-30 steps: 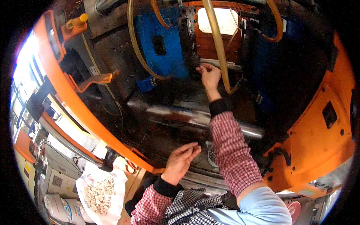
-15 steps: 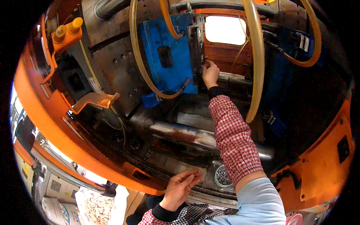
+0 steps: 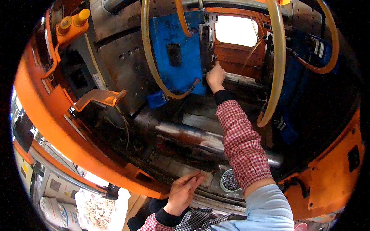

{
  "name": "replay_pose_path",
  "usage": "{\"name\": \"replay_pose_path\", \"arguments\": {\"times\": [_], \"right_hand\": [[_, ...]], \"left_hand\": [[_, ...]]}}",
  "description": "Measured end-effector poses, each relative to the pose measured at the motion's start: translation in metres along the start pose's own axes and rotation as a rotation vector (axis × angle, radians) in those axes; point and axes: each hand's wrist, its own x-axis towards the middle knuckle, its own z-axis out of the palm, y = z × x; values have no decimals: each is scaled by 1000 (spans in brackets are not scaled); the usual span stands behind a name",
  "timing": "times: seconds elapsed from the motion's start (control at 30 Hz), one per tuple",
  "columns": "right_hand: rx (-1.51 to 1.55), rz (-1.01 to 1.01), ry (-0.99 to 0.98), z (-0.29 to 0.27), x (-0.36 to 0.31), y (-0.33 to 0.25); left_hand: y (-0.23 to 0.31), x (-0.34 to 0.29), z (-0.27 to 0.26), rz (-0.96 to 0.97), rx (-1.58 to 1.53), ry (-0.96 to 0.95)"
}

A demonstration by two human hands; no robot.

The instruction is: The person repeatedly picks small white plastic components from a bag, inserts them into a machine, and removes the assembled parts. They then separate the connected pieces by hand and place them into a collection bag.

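Observation:
Inside the machine, my right hand (image 3: 216,76) reaches to the dark metal edge face (image 3: 207,42) of a blue mould half (image 3: 163,54). Its fingers are curled against that face, the index finger pointing up along it; anything in them is too small or hidden to make out. Lower down, my left hand (image 3: 182,195) hovers near the machine's front ledge, thumb and fingers pressed together and partly cupped; what they hold, if anything, does not show. Right of it, a small pale bowl (image 3: 224,187) of tiny shiny metal parts (image 3: 229,179) stands on the ledge, beside my right sleeve.
Amber hoses (image 3: 278,65) hang in front of the mould and to the right of my arm. A thick steel bar (image 3: 189,133) crosses below. Orange machine frame (image 3: 96,161) curves along the left. A white bag (image 3: 121,204) of pale pieces stands at lower left.
My right hand has shifted slightly down the mould's edge face, its index finger now stretched upward. The left hand's fingers have straightened somewhat. The whole view has moved a little.

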Motion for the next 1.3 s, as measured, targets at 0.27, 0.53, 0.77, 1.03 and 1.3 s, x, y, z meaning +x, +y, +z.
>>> {"name": "replay_pose_path", "arguments": {"times": [0.27,0.53,0.77,1.03,1.3], "right_hand": [[199,-134,-153,-47,2,19],[341,-588,-1138,-250,-174,-94],[403,-864,-951,-246,-200,-75],[443,-771,-400,-216,-163,-67],[313,88,157,-60,5,-12]], "left_hand": [[3,13,9,102,28,105],[23,11,11,150,-20,243],[20,10,11,168,-88,217],[20,15,4,173,-108,251],[9,1,9,68,48,242]]}}
